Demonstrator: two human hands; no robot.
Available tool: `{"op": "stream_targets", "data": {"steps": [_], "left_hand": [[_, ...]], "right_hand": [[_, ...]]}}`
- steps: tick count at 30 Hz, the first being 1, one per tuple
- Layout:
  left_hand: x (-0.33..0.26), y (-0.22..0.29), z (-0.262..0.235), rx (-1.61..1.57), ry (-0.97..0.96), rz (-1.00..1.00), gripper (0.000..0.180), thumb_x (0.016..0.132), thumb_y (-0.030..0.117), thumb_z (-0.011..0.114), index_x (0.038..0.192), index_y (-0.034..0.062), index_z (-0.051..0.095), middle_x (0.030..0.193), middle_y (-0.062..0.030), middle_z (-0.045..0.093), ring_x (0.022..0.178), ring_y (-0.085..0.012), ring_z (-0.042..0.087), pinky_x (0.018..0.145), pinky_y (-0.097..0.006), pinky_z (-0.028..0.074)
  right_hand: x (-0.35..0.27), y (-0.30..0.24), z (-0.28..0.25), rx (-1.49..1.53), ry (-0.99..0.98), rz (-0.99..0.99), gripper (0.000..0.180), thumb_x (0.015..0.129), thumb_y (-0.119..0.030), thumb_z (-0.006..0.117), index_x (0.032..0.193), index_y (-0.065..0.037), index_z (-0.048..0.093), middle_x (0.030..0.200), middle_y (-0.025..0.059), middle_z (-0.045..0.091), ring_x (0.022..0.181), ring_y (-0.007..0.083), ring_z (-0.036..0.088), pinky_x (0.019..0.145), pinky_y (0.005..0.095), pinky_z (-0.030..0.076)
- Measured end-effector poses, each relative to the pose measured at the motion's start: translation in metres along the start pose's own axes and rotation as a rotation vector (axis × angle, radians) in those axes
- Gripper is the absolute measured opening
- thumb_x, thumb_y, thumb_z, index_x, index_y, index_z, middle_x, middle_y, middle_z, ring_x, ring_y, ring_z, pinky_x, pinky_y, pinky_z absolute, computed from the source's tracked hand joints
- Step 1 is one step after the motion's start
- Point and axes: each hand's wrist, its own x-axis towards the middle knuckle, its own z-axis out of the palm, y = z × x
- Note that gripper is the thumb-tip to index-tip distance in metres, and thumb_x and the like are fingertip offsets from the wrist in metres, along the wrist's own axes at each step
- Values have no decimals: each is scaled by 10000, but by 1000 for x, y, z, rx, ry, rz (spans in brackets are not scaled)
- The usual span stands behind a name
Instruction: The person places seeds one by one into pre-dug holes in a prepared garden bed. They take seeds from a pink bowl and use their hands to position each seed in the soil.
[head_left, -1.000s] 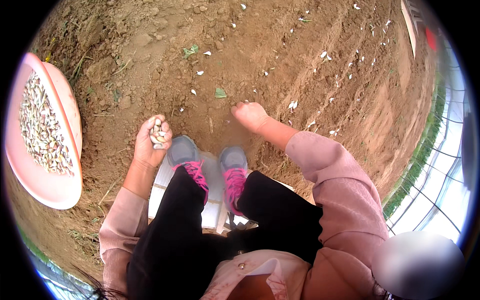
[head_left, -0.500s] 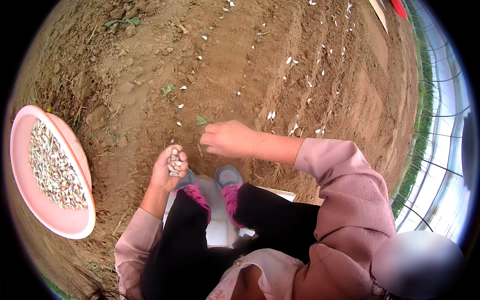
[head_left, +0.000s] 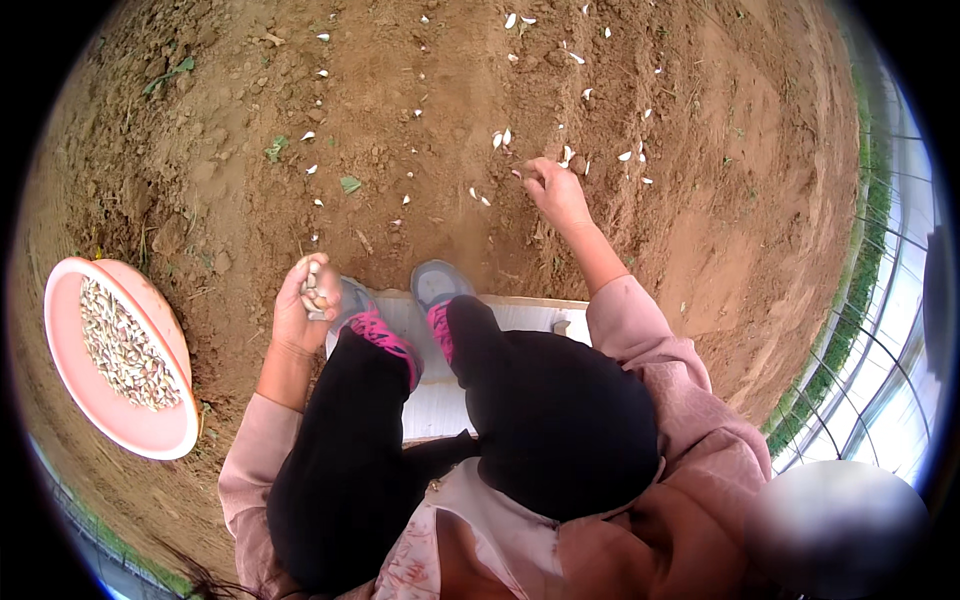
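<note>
My left hand (head_left: 296,300) is curled around several pale garlic cloves (head_left: 319,292), held just above the soil by my left shoe. Farther out and to the right, my right hand (head_left: 558,192) reaches low to the soil with its fingers pinched together. A small pinkish bit shows at those fingertips, too small to name. Beside the pinch, white garlic cloves (head_left: 502,138) rest on the brown soil, and more run away from me in rough rows. To my left stands a pink basin (head_left: 60,305) holding a heap of cloves (head_left: 128,350).
My grey shoes (head_left: 437,283) are set at the edge of a white board (head_left: 440,405) beneath me. Green leaf scraps (head_left: 350,184) lie on the soil. Along the right runs a grass strip (head_left: 845,320) beside clear sheeting (head_left: 890,350) with dark hoops.
My right hand has moved right and outward, from near my left hand to the cloves farther over. My left hand still holds its cloves. The view has shifted.
</note>
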Motion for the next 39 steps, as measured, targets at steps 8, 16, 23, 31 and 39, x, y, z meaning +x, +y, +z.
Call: {"op": "stream_targets", "data": {"steps": [8,16,23,31,39], "left_hand": [[-23,12,35,45,-21,94,192,794,253,438,839,73,487,564,-16,404,497,-143,435,358,-209,329],[-27,-3,33,49,87,91,193,794,251,437,832,67,481,547,-21,395,508,-146,444,355,-209,339],[-17,-12,33,23,83,22,202,794,247,438,829,52,477,557,-41,431,496,-142,457,348,-211,346],[-7,-15,38,20,76,-10,202,791,229,429,839,40,483,552,-50,434,469,-147,445,345,-214,341],[-7,-23,22,-10,11,-48,180,801,237,435,823,60,460,633,-50,471,505,-145,453,343,-214,367]], "right_hand": [[0,4,54,-158,-232,8,143,687,-173,525,781,-66,527,809,137,549,773,302,529,665,390,429],[-13,25,66,-94,-49,-11,142,674,-178,541,769,-74,527,784,125,509,715,302,530,635,377,432],[-21,27,59,175,-230,118,123,666,-151,535,746,-58,534,686,127,518,676,293,530,602,359,435],[-21,28,84,-449,-172,-179,67,693,-140,482,696,-75,499,726,91,506,723,259,540,582,368,452],[13,22,47,-485,-41,-19,112,707,-162,486,775,-73,485,773,108,504,700,268,553,562,359,461]]}}
